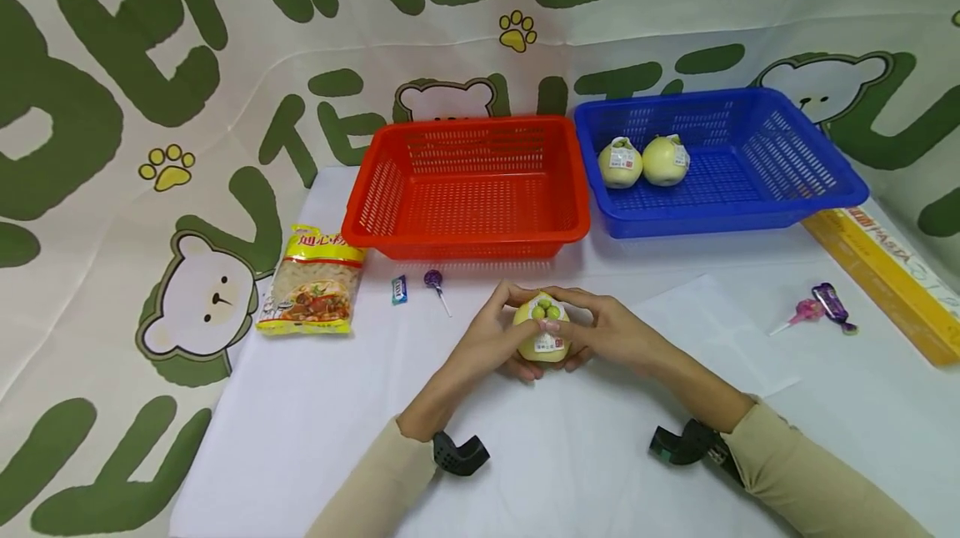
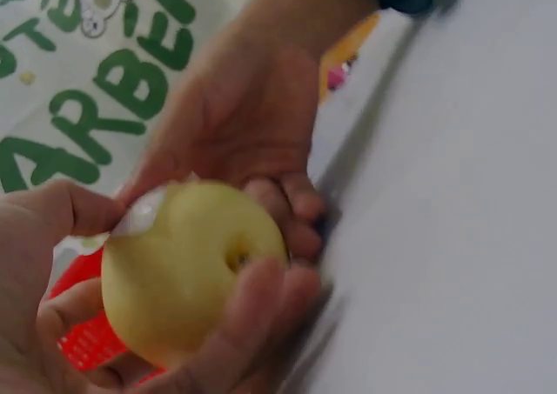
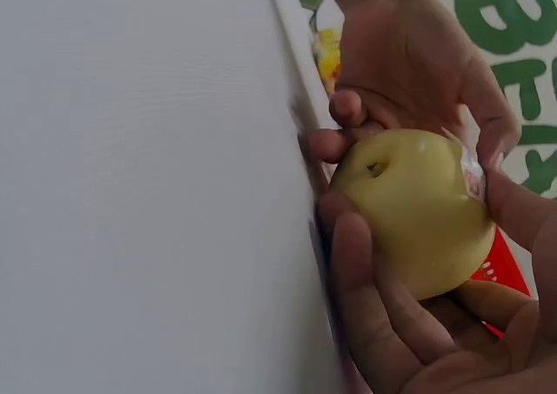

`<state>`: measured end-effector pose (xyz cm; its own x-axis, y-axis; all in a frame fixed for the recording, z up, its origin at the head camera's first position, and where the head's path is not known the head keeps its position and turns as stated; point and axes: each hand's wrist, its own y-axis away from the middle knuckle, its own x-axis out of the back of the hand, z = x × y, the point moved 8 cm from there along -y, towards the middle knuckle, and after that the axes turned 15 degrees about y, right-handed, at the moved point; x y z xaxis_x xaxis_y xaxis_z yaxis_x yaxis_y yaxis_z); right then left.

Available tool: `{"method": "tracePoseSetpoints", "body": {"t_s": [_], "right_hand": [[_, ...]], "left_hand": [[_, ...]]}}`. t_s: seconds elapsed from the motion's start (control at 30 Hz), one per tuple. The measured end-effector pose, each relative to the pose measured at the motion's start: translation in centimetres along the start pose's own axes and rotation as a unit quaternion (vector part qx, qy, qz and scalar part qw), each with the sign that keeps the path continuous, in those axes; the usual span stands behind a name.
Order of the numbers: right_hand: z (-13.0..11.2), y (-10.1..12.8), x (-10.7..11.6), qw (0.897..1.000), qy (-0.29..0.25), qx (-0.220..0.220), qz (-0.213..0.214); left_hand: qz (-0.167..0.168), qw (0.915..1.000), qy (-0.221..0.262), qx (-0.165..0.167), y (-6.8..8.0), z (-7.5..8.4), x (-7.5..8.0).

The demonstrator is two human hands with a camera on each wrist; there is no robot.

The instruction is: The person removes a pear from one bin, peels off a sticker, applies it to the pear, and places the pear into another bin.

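Observation:
A pale yellow pear (image 1: 531, 348) with a printed label (image 1: 549, 343) is held between both hands just above the white cloth, near the middle of the table. My left hand (image 1: 495, 336) grips it from the left, fingers curled beneath and thumb on the label. From the other side my right hand (image 1: 617, 329) curls round the same pear, its thumb also at the label. The two thumbs meet at the front. In the left wrist view the hollow end of the pear (image 2: 178, 272) shows; the right wrist view gives the pear (image 3: 418, 211) with the label at its edge.
Behind the hands stands a red basket (image 1: 468, 246). A blue basket (image 1: 720, 217) holds two labelled pears (image 1: 666, 161). Left lie a food bag (image 1: 315, 284), a small wrapped sweet (image 1: 399, 289) and a purple lollipop (image 1: 433, 279). Right are a pink lollipop (image 1: 806, 310), a purple-wrapped candy (image 1: 834, 307) and a yellow box (image 1: 885, 279).

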<state>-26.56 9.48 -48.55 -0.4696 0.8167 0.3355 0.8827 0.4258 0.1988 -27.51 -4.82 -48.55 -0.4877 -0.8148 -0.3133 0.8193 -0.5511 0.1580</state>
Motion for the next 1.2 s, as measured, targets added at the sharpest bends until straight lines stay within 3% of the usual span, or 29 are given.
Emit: {"method": "tracePoseSetpoints", "body": {"t_s": [0.4,0.57,0.67,0.77,0.83,0.9,0.93,1.0,1.03,1.13,1.2], "right_hand": [[-0.1,-0.3,0.6,0.997,0.010,-0.033,0.065],[-0.5,-0.1,1.6,0.992,0.081,-0.034,0.087],[-1.1,1.0,3.5,0.983,0.152,-0.015,0.104],[-2.0,2.9,6.5,0.963,0.232,0.016,0.135],[-2.7,4.3,8.7,0.942,0.289,0.040,0.163],[-3.2,5.7,10.8,0.920,0.334,0.061,0.197],[-3.4,6.6,12.0,0.908,0.357,0.065,0.212],[-3.6,8.1,14.4,0.883,0.396,0.066,0.242],[-3.6,8.9,15.7,0.875,0.408,0.059,0.254],[-3.5,11.0,20.1,0.845,0.443,0.038,0.299],[-3.3,12.3,23.2,0.830,0.449,0.018,0.331]], "left_hand": [[0.044,0.9986,0.001,-0.031,-0.9,0.3,0.0],[0.039,0.9990,-0.019,-0.007,-0.3,-0.3,-0.1],[0.009,0.9983,-0.057,0.005,0.3,-0.6,-0.2],[-0.001,0.9860,-0.163,-0.035,0.6,-0.1,-0.2],[0.005,0.9641,-0.253,-0.081,0.5,0.4,-0.5],[0.029,0.9362,-0.331,-0.116,0.4,0.8,-0.9],[0.034,0.9260,-0.353,-0.128,0.1,1.0,-1.2],[0.038,0.9133,-0.379,-0.144,-0.2,1.2,-1.7],[0.037,0.9117,-0.380,-0.151,-0.4,1.3,-1.8],[0.023,0.9166,-0.359,-0.175,-0.8,2.1,-2.3],[0.011,0.9202,-0.342,-0.190,-1.2,2.8,-2.7]]}}
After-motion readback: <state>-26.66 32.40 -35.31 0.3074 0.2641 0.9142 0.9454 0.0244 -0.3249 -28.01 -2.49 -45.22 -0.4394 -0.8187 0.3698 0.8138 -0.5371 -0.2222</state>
